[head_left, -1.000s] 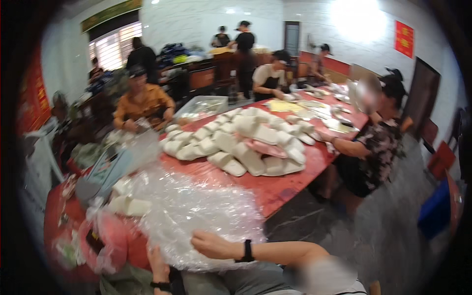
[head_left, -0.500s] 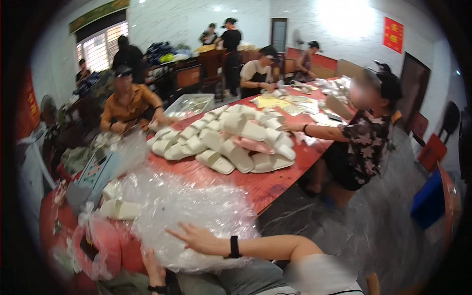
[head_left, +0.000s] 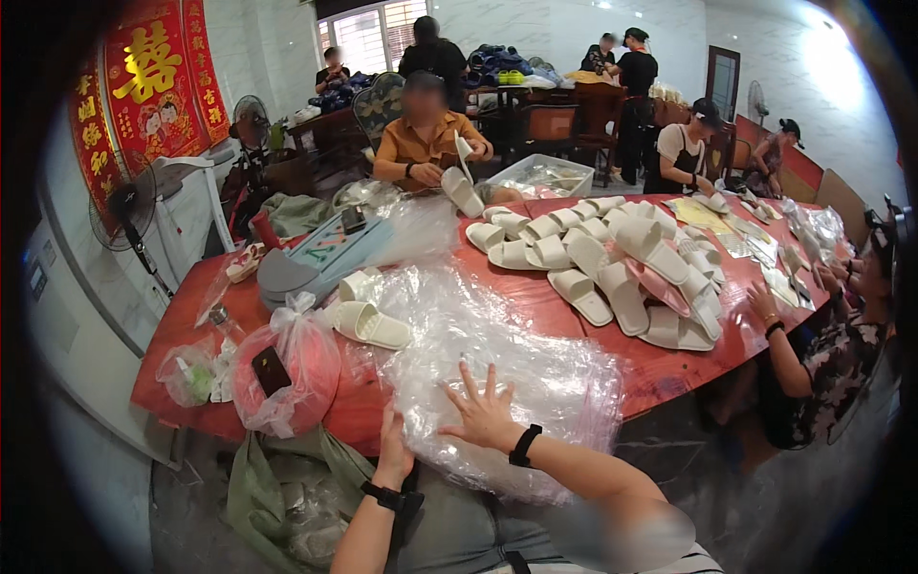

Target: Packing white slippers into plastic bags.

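A stack of clear plastic bags (head_left: 535, 383) spreads over the near edge of the red table, partly hanging over my lap. My right hand (head_left: 483, 411) lies on it with the fingers spread. At the stack's left edge, my left hand (head_left: 394, 448) grips the plastic, its fingertips partly hidden. Just beyond the left hand, a white slipper (head_left: 378, 325) rests on the table beside another. Farther right rises a big pile of white slippers (head_left: 626, 277), with a pink slipper (head_left: 658, 287) among them.
A pink roll in a plastic bag (head_left: 296, 373), with a dark phone-like object (head_left: 271, 370) on it, sits left. Behind it stands a blue-grey stool-like thing (head_left: 316, 263). Across the table, a person in orange (head_left: 426, 143) handles slippers; another person's hand (head_left: 762, 304) is at right.
My view has swung left, so the scene sits farther right. My right hand stays spread over the plastic. The person in orange now holds slippers up.
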The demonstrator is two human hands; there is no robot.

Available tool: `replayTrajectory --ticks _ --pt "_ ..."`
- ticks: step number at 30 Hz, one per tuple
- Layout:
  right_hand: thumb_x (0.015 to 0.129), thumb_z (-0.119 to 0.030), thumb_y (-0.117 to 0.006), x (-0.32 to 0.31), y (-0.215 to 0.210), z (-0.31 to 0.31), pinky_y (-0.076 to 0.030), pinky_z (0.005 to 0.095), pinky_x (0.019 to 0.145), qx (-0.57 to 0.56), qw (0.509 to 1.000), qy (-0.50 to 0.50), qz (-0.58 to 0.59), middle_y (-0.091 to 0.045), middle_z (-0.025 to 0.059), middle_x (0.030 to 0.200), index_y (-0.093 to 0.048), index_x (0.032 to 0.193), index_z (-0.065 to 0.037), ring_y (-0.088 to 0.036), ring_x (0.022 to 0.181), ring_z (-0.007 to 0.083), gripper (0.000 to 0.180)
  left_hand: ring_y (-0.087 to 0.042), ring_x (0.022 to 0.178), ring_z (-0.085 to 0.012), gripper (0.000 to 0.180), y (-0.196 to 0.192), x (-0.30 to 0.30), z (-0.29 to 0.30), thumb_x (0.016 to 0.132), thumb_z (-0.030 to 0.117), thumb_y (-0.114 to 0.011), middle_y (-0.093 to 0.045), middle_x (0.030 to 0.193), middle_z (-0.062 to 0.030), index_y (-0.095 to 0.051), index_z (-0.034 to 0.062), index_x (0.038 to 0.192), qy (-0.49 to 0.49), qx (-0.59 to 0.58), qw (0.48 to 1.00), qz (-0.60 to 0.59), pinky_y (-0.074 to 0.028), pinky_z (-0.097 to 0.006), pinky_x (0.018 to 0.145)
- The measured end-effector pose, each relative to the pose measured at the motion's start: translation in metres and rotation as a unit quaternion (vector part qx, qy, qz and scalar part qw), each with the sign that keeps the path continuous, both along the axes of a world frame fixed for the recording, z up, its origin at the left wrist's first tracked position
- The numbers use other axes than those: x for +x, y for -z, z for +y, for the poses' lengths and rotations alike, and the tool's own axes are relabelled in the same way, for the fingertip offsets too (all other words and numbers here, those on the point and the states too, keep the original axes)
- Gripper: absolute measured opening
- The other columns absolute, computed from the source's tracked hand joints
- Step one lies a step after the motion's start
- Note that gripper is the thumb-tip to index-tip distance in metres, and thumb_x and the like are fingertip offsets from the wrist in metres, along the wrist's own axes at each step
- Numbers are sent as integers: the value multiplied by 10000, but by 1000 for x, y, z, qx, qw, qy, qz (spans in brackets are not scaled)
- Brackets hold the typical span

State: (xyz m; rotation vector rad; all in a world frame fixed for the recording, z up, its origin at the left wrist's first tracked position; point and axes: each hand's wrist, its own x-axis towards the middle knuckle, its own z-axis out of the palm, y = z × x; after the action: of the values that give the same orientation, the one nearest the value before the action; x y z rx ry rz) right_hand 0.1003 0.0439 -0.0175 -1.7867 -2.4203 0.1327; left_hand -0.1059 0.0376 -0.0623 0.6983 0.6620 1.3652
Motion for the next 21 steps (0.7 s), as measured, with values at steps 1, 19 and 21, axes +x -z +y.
replayTrajectory --ticks 1,19,21 --pt "786 -873 -463 -3 6 -2 -223 880 913 13 1000 10 4 -28 161 1680 -239 1589 -348 -57 1418 667 986 -467 1330 -263 674 0 0 0 984 350 -645 -461 1454 -117 -319 82 1510 9 14 999 32 -395 -436 1110" --pt "846 -779 -506 -2 29 -3 -225 887 905 -63 997 40 -35 -65 134 1682 -129 1609 -344 -67 1448 620 955 -260 1499 -330 745 -31 26 34 822 581 -689 -340 1601 -109 -492 235 1452 95 372 496 779 -44 -791 1091" --pt "839 -794 -503 10 24 -2 -213 878 928 -88 996 19 0 -59 132 1683 -123 1610 -350 -54 1458 606 968 -264 1496 -321 906 -34 15 45 759 588 -743 -295 1623 -111 -411 226 1521 116 363 536 753 -82 -760 1117"
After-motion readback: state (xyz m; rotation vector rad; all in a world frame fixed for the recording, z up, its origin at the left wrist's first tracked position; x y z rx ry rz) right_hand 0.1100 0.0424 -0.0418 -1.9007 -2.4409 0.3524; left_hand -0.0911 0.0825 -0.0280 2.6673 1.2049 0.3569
